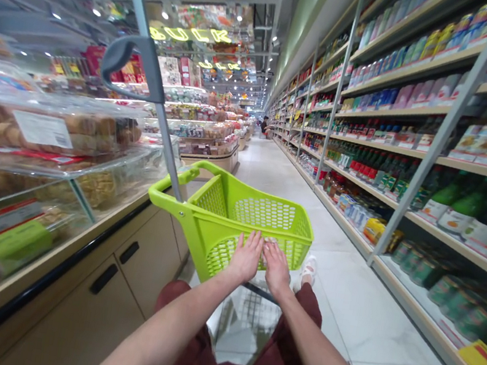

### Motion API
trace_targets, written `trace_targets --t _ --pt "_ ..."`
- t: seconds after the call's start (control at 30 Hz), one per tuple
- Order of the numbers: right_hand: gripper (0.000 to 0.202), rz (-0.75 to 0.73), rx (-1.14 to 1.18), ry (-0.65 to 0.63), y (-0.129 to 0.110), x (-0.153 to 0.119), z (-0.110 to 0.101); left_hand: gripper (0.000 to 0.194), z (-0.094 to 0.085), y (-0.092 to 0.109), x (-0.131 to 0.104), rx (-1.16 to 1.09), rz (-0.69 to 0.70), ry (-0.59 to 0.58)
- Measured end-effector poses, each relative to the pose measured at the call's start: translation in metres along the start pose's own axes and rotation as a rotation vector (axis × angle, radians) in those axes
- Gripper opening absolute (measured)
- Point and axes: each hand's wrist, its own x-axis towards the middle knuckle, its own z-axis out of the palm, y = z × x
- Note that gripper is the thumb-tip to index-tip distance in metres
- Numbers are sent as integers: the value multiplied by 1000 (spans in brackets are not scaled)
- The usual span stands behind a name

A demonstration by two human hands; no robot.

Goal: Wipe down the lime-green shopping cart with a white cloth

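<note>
A lime-green plastic shopping basket on a cart (197,237) stands in front of me, turned sideways, with perforated walls. My left hand (247,258) lies against its near side wall, fingers stretched out and flat. Beside it, my right hand (275,267) rests on the same wall, fingers extended, its fingertips close to those of the left. Neither hand holds anything. A slanted grey pole (168,145) with a looped grey handle (136,68) rises at the basket's left end. A dark bar and part of a wire lower rack (250,308) show under the basket.
Shelves (363,190) of cans and bottles line the right side. To the left is a wooden counter (137,258) with packaged baked goods (42,127). A tiled aisle (253,165) runs ahead, with a distant person (264,125). My legs (303,311) are on either side below.
</note>
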Motion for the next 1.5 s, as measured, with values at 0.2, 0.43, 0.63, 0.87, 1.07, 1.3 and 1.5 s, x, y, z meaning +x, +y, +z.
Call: trace_targets --t 0.2,0.43,0.63,0.87,1.07,1.3,1.5 --pt "46 -20 28 80 2 -13 -6 58 2 1 3 -17 -4 -29" --pt "53 30 -44 160 11 18 -25 57 0 2 8 -12 1 33" --pt "48 -21 -59 45 20 -7 -4 58 0 -1 12 -29 -16 21" --pt "56 -17 -56 -42 22 -14 -17 58 7 4 20 -38 0 25" --pt "42 23 -99 236 47 4 -35 57 2 16 30 -20 49 50" --pt "43 56 -115 -34 55 -28 -18 54 10 48 37 -12 155 21" --pt "44 31 -110 152 57 -16 -36 53 12 53 44 -18 135 43"
